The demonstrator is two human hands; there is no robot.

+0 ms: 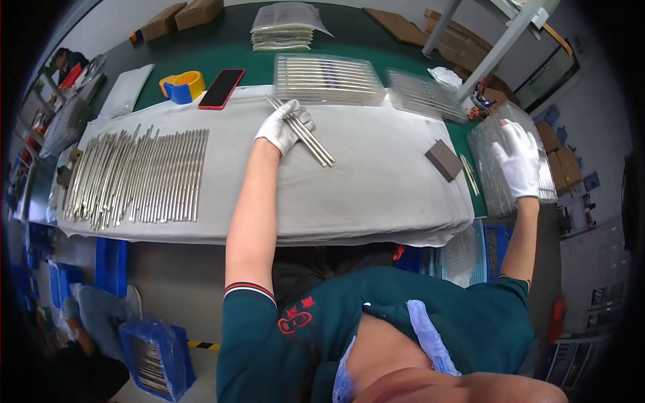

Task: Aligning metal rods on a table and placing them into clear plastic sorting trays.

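My left hand, in a white glove, is closed round a few slim metal rods that slant over the grey cloth. At the far right, my gloved right hand rests with fingers stretched out on clear plastic trays. On the cloth's left side lies a broad row of similar loose metal rods. Beyond the left hand sits a clear tray of rods, with another clear tray to its right.
A dark brown block lies by the cloth's right edge, near a few thin rods. A phone and a yellow-and-blue ring-shaped item lie at the back left. A stack of packaging sheets stands farther back. Blue bins stand below left.
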